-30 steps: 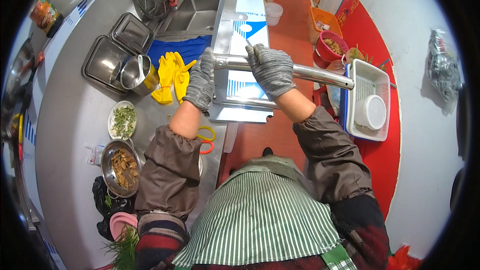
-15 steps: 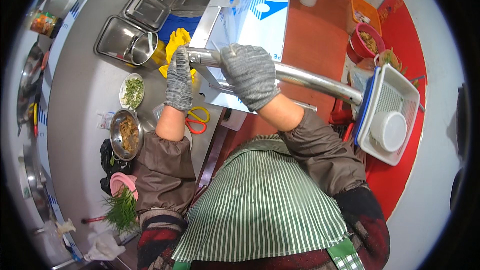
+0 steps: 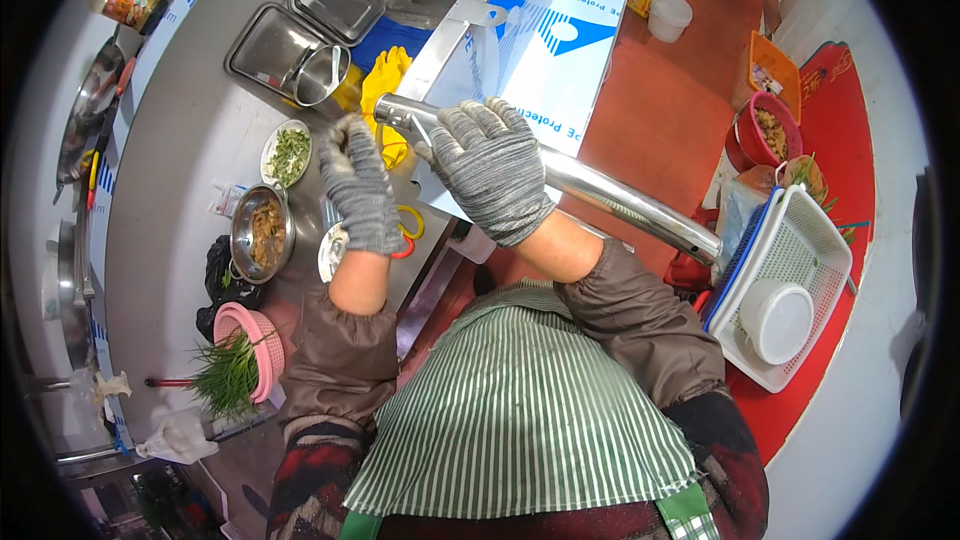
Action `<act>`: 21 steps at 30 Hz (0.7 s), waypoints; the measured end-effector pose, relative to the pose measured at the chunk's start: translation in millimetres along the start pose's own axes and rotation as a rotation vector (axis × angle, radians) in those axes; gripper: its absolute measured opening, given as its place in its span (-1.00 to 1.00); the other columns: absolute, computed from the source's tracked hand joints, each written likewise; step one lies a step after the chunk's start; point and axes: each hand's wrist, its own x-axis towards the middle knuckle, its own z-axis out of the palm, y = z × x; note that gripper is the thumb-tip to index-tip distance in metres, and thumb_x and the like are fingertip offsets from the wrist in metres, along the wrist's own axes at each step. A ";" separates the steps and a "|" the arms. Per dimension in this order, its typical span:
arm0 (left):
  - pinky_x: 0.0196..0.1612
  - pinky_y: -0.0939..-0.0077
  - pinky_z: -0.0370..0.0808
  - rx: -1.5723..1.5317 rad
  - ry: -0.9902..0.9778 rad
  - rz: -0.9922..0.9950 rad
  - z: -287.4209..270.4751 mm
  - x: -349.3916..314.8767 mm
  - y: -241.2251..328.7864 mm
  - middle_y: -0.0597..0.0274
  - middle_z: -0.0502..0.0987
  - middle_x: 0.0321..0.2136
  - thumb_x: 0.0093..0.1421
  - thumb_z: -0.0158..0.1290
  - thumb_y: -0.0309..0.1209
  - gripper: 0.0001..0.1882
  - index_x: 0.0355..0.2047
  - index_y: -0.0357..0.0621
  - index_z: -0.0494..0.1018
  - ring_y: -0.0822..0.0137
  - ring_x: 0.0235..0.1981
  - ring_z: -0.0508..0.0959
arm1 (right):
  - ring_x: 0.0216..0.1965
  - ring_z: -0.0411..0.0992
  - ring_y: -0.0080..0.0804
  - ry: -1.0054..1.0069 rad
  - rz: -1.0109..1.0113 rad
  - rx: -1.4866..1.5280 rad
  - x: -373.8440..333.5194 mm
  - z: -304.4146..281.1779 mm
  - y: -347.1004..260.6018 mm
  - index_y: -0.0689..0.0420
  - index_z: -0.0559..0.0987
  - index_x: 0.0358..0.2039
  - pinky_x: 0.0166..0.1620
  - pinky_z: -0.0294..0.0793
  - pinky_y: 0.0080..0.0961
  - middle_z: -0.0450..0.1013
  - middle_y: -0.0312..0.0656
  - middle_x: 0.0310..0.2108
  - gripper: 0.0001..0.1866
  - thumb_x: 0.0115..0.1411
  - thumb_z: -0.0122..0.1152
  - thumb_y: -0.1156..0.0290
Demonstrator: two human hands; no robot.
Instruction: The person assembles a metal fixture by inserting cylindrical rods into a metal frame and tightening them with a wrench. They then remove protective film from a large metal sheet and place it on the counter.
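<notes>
Both my hands wear grey knit gloves. My right hand (image 3: 492,172) is wrapped around a shiny steel tube (image 3: 610,202) that slants from upper left to lower right above the counter's edge. My left hand (image 3: 360,185) is just left of the tube's open end (image 3: 392,112), fingers curled, and I cannot tell whether it pinches anything. Under the tube lies a steel panel with blue-and-white protective film (image 3: 545,35). Yellow rubber gloves (image 3: 385,75) lie behind my left hand.
On the steel counter (image 3: 180,170) stand a bowl of brown food (image 3: 258,232), a plate of chopped greens (image 3: 288,152), lidded steel containers (image 3: 280,52), scissors (image 3: 410,230) and a pink basket of chives (image 3: 240,365). A white basket holding a white bowl (image 3: 785,290) sits on the right, above the orange floor.
My head turned, so the scene swung left and down. My left hand came off the tube's end and now hovers beside it. My right hand kept its grip on the tube.
</notes>
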 end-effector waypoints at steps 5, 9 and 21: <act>-0.21 0.55 0.46 -0.136 -0.411 -0.393 -25.8 -37.1 23.9 0.32 0.54 -0.37 0.27 -0.01 -0.23 -0.76 -0.27 -0.12 0.52 0.44 -0.32 0.54 | -0.14 0.41 -0.20 -0.074 -0.086 0.009 -3.5 -0.8 -1.3 0.19 0.55 -0.26 0.07 0.29 -0.12 0.46 -0.12 -0.25 -0.69 -0.03 0.11 0.34; -0.27 0.64 0.43 -0.332 -0.415 -0.480 -29.1 -39.6 28.7 0.33 0.52 -0.36 0.24 0.04 -0.30 -0.77 -0.21 -0.18 0.49 0.53 -0.37 0.47 | -0.22 0.44 -0.23 -0.170 -0.201 -0.028 -4.2 -4.5 -9.7 0.19 0.54 -0.29 0.02 0.35 -0.19 0.47 -0.14 -0.30 -0.70 -0.02 0.07 0.33; -0.20 0.59 0.42 -0.115 -0.528 -0.498 -66.3 -9.6 32.4 0.24 0.53 -0.38 0.27 -0.04 -0.38 -0.81 -0.28 -0.26 0.48 0.50 -0.36 0.48 | -0.42 0.45 -0.35 -0.288 -0.121 0.124 -4.1 -2.9 -37.2 0.18 0.46 -0.07 -0.38 0.46 -0.40 0.48 -0.21 -0.37 -0.56 -0.02 0.13 0.40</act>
